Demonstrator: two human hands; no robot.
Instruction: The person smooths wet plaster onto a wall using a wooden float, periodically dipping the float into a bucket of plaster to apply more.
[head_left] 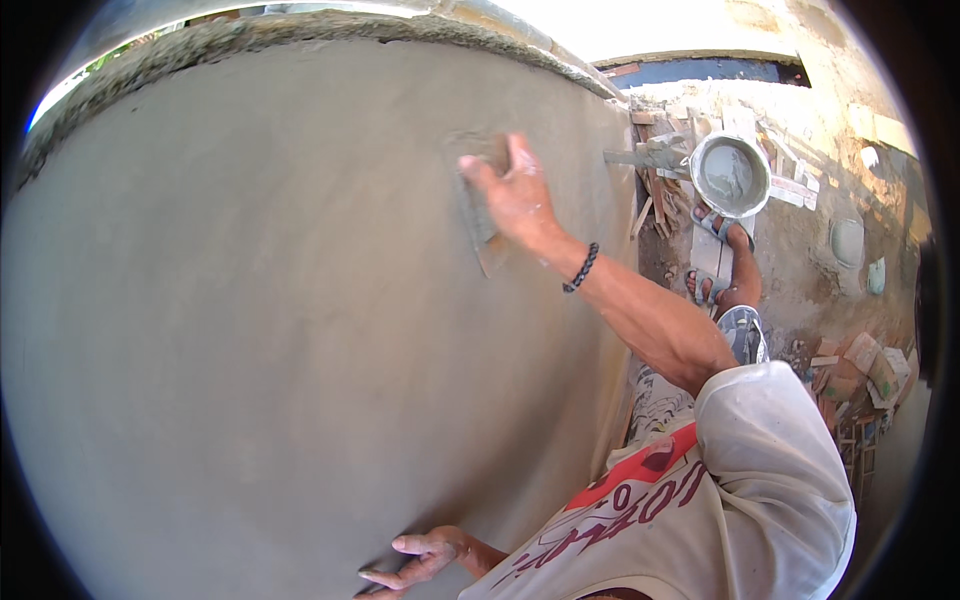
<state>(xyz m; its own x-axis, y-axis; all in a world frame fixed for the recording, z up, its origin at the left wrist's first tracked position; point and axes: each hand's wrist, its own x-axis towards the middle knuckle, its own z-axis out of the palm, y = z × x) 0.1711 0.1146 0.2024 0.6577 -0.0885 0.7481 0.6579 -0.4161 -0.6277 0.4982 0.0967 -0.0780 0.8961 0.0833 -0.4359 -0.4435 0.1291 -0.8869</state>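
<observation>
A broad surface of smooth grey plaster [280, 300] fills the left and middle of the head view. My right hand [515, 195] reaches across to its upper middle, closed on a flat plastering trowel [474, 215] laid against the plaster. The trowel is blurred, and the hand covers its grip. Pale smears mark the fingers. At the lower edge my left hand [425, 560] is beside the plaster with its fingers apart and nothing visible in them. Whether its fingertips touch the surface I cannot tell.
A round bucket [738, 212] with wet grey mix stands to the right, near scattered wood scraps [655, 195]. Farther right lie a pale container [847, 243] and a heap of broken blocks [870, 365]. A rough edge [215, 42] bounds the plaster at the far side.
</observation>
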